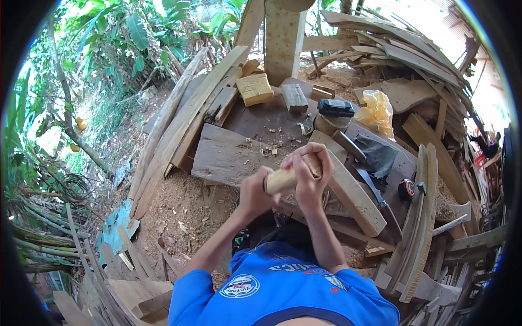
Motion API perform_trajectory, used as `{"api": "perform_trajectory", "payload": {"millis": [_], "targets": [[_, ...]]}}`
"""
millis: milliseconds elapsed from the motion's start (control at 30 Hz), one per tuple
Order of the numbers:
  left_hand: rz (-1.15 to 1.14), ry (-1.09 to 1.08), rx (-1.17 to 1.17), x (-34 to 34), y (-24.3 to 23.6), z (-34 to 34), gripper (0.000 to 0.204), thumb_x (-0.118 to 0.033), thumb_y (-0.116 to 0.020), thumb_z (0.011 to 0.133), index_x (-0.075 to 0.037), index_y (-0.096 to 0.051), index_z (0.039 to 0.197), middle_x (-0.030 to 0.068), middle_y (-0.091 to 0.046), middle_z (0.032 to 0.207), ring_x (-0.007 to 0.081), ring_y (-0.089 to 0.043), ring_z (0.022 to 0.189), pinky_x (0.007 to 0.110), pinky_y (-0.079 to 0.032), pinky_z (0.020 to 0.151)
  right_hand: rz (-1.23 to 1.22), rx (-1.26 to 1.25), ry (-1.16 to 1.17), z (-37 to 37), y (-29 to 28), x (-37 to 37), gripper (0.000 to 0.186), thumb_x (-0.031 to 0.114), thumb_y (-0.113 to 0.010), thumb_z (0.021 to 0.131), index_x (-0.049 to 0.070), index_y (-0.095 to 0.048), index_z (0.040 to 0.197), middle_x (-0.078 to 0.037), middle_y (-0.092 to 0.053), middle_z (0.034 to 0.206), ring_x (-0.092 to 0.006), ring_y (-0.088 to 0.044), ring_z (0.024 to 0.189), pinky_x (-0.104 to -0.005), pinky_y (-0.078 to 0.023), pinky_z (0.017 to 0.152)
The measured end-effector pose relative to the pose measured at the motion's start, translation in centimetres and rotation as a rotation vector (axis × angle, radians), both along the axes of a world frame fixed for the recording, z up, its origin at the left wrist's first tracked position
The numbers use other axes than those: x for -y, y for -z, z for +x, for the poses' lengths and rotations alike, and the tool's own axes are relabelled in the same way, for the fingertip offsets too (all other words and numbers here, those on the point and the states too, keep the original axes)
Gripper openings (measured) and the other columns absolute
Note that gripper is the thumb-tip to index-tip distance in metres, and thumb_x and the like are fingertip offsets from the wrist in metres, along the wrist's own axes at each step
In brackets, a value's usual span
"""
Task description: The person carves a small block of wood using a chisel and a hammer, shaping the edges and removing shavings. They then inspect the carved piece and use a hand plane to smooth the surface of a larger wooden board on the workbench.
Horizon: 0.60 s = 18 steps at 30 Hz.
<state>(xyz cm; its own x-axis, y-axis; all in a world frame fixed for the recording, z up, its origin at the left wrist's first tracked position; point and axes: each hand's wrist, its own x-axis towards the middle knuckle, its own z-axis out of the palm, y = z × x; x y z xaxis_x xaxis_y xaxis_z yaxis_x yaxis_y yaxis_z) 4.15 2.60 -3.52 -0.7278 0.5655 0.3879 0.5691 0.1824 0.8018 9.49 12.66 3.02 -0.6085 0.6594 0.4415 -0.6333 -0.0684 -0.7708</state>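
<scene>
A short pale wooden piece (284,179) is gripped by both hands in front of my chest. My left hand (255,190) wraps its near end. My right hand (308,173) closes over the far end, fingers curled on top; whether a small tool sits under those fingers is hidden. Just beyond the hands lies a dark flat wooden board (228,155) strewn with wood chips. A long pale plank (353,195) slants under my right hand toward the right.
A long machete-like blade (375,190) lies right of the plank, beside a round black-and-orange tape measure (406,189). Farther back sit a yellow block (254,88), a black power tool (335,107) and a yellow plastic bag (375,111). Planks and sawdust surround everything; plants stand left.
</scene>
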Motion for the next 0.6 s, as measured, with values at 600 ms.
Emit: {"api": "perform_trajectory", "payload": {"millis": [600], "targets": [[0.180, 1.549, 0.932, 0.3, -1.5, 7.5, 0.029, -0.001, -0.067, 0.064, -0.002, -0.049, 0.087, 0.0029, -0.051, 0.065, 0.0124, -0.053, 0.060, 0.024, -0.041, 0.053, -0.209, -0.562, -1.791, 1.1, -5.8, -0.1, 0.022, 0.001, -0.067, 0.062, -0.002, -0.047, 0.070, -0.010, -0.053, 0.058, -0.0196, -0.053, 0.047, -0.0283, -0.041, 0.040]]}}
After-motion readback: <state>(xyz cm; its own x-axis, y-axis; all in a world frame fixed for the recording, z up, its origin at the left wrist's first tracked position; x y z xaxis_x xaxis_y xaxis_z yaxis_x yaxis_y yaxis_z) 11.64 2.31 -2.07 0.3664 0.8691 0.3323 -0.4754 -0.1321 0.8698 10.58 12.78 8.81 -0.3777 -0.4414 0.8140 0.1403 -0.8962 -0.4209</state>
